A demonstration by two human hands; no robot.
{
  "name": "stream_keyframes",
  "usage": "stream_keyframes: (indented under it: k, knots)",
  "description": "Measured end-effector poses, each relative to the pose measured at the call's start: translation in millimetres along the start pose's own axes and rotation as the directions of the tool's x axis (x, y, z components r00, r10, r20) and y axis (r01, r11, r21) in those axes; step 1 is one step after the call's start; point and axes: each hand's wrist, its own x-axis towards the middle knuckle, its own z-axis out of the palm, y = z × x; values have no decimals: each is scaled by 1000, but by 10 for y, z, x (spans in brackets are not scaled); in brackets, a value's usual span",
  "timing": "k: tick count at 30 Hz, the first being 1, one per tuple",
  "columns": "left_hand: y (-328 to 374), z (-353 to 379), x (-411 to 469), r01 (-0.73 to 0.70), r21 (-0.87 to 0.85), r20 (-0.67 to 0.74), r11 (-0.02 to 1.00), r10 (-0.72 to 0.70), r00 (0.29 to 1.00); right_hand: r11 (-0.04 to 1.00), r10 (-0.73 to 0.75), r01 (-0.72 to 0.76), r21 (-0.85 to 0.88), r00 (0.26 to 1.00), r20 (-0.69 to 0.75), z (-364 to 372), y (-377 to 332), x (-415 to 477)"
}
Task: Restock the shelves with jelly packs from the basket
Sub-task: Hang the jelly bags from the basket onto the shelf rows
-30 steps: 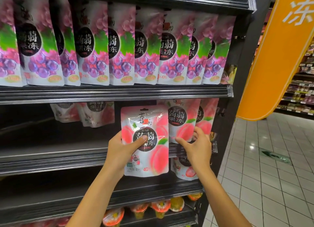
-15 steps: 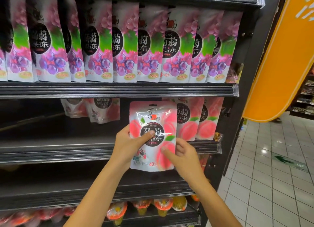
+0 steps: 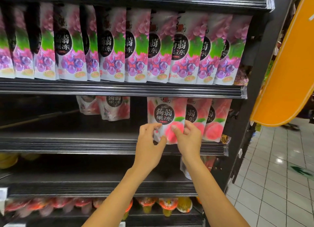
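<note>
You have the glossy pink-and-white peach jelly pouch (image 3: 165,115) upright at the front of the black middle shelf (image 3: 76,142), just left of the two matching peach pouches (image 3: 212,123) standing there. Your left hand (image 3: 149,142) pinches its lower left corner between thumb and fingers, and your right hand (image 3: 187,139) curls round its lower right edge. Seat the base squarely on the shelf, face forward and side touching the neighbour, so the row looks as even as the purple grape pouches (image 3: 136,48) on the shelf above. Let go one hand at a time. A soft pouch like this will likely slump forward if you release it tilted. The basket is out of view.
</note>
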Motion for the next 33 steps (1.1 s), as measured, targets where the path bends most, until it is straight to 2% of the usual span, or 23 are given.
stream_keyframes:
  k: [6, 10, 14, 16, 22, 25, 28, 30, 33]
  knots:
    - [-68, 66, -28, 27, 1, 31, 1000, -27, 999, 996, -87, 88, -13, 994, 66, 17, 188, -58]
    - [-102, 101, -37, 34, -2, 27, 999, -34, 999, 956, -172, 160, -246, 985, -30, -58, 301, -123]
    - [-107, 152, -33, 34, -4, 12, 999, -34, 999, 840, -248, 163, -517, 964, -100, -91, 351, -124]
    - [-93, 167, -33, 33, 0, 21, 999, -33, 999, 799, -268, 157, -581, 957, -111, -93, 340, -131]
    - [-74, 94, -131, 77, -134, 5, 988, -77, 997, 841, -284, 186, -508, 951, -123, -137, 390, -212]
    - [-105, -9, -265, 94, -217, -57, 972, -109, 992, 851, -363, 268, -452, 922, -137, -118, 423, -355]
    - [-217, -167, -473, 106, -266, -138, 958, -147, 979, 866, -406, 354, -352, 910, -85, -51, 559, -597]
    - [-362, -283, -649, 121, -264, -141, 957, -163, 977, 880, -372, 353, -318, 928, -1, 14, 723, -814]
    - [-703, -469, -1001, 215, -242, -52, 946, -234, 971, 914, -194, 231, -334, 971, 140, 158, 1092, -1250]
